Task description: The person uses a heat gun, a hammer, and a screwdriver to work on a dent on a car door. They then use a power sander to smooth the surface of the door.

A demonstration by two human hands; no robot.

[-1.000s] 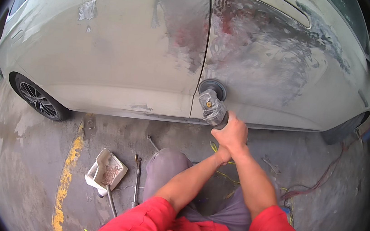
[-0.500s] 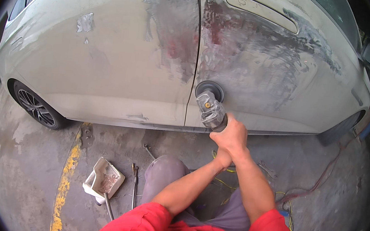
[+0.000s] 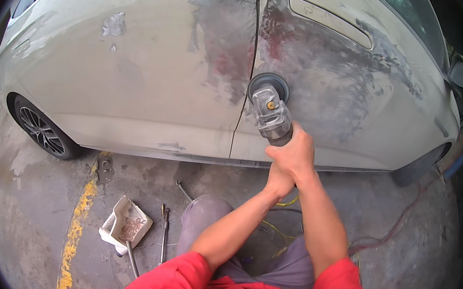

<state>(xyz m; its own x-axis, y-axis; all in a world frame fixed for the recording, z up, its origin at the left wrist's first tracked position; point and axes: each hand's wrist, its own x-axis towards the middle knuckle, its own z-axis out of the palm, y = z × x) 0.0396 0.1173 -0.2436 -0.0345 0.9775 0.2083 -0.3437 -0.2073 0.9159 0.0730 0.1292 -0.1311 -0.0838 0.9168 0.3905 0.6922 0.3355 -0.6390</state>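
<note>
An angle grinder (image 3: 271, 117) with a round dark sanding disc (image 3: 258, 85) is held against the door of a pale car (image 3: 152, 90), just right of the door gap. My right hand (image 3: 299, 151) is closed round the grinder's body behind its head. Lower down, my left hand (image 3: 279, 182) is closed at the rear of the same tool; its fingers are mostly hidden by the right hand and forearm. Grey, sanded patches with reddish spots (image 3: 274, 46) spread above the disc, on both sides of the gap, under the door handle (image 3: 331, 22).
On the floor left of my knee lie a white cut-open container (image 3: 126, 224) with a handle in it and a metal rod tool (image 3: 165, 234). Yellow cable (image 3: 279, 230) runs between my legs. A reddish hose (image 3: 386, 236) curves along the right, and a yellow line (image 3: 79, 218) marks the floor.
Both hands have raised the grinder; its disc has moved up the door panel, staying close to the gap. The view has shifted slightly.
</note>
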